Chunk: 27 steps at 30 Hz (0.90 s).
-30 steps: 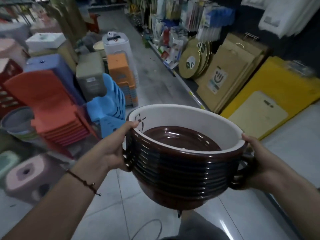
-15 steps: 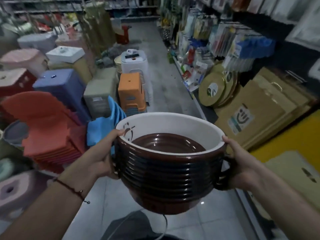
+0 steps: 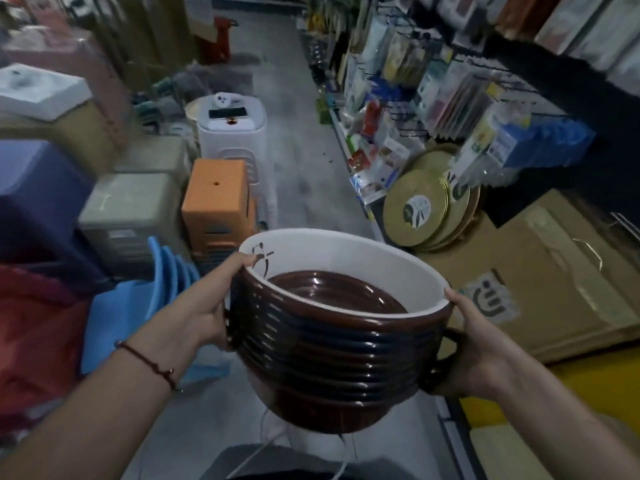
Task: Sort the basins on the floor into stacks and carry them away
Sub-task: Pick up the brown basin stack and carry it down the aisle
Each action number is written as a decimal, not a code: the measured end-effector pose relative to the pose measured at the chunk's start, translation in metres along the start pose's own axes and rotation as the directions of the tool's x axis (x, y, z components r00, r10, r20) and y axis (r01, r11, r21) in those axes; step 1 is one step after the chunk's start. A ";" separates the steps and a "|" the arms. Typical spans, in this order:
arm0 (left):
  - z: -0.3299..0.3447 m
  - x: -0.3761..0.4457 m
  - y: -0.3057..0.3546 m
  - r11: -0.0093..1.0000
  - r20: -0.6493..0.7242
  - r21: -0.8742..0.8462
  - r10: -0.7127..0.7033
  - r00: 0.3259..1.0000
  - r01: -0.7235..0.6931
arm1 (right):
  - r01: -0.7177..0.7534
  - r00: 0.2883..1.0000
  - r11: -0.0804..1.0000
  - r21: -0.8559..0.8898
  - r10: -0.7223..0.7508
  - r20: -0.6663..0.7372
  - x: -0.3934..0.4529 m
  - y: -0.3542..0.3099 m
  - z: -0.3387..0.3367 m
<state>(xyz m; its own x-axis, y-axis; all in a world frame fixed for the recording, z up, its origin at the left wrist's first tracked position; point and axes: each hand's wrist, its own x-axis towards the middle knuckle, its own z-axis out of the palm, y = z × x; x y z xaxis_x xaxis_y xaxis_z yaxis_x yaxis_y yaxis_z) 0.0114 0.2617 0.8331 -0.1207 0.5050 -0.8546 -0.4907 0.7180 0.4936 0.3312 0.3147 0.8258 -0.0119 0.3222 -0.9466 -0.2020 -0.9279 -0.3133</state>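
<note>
Aisle has slid closer since 1 s ago. Left hand (image 3: pixel 204 313) & right hand (image 3: pixel 474 344) fingers wrapped on brown basin stack (image 3: pixel 332 348); keep it level, steer past orange stool (image 3: pixel 216 199).

I am in a shop that sells things for the home. A long grey aisle (image 3: pixel 294 109) runs ahead of me. On my left, plastic stools (image 3: pixel 216 199) stand in tall piles, orange, white, blue and grey. On my right, small packets (image 3: pixel 446 95) hang on hooks on a rack. Round gold trays (image 3: pixel 415 213) and flat brown cardboard boxes (image 3: pixel 540 275) lean against it, low down.
</note>
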 end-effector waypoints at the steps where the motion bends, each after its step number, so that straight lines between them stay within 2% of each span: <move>1: 0.011 0.010 0.022 1.000 -0.019 0.030 0.005 1.000 -0.004 | -0.026 1.000 0.999 0.026 0.026 0.000 0.004 -0.017 0.004; 8: 0.079 0.091 0.154 0.978 0.026 0.193 0.081 0.996 -0.085 | 0.025 1.000 0.993 0.112 -0.024 -0.004 0.042 -0.153 0.038; 13: 0.127 0.161 0.239 0.980 -0.024 0.173 0.108 0.994 -0.103 | 0.035 0.999 0.998 0.057 -0.036 0.025 0.102 -0.270 0.070; 20: 0.175 0.240 0.349 0.994 -0.101 0.002 0.112 0.989 -0.112 | 0.021 0.992 0.988 -0.150 -0.002 0.125 0.154 -0.457 0.152; 25: 0.174 0.281 0.417 0.975 -0.151 -0.168 0.119 0.981 -0.144 | 0.070 0.990 0.954 -0.291 -0.032 0.135 0.168 -0.564 0.236; 27: 0.173 0.302 0.450 0.975 -0.154 -0.194 0.082 0.985 -0.111 | 0.054 0.992 0.941 -0.334 -0.012 0.125 0.189 -0.601 0.266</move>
<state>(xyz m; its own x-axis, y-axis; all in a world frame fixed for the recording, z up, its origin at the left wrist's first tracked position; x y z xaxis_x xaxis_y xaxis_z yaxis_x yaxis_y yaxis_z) -0.0968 0.8200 0.8248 -0.2914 0.4824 -0.8261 -0.6323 0.5509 0.5447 0.1903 0.9830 0.8558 -0.1314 0.3544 -0.9258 0.1363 -0.9186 -0.3710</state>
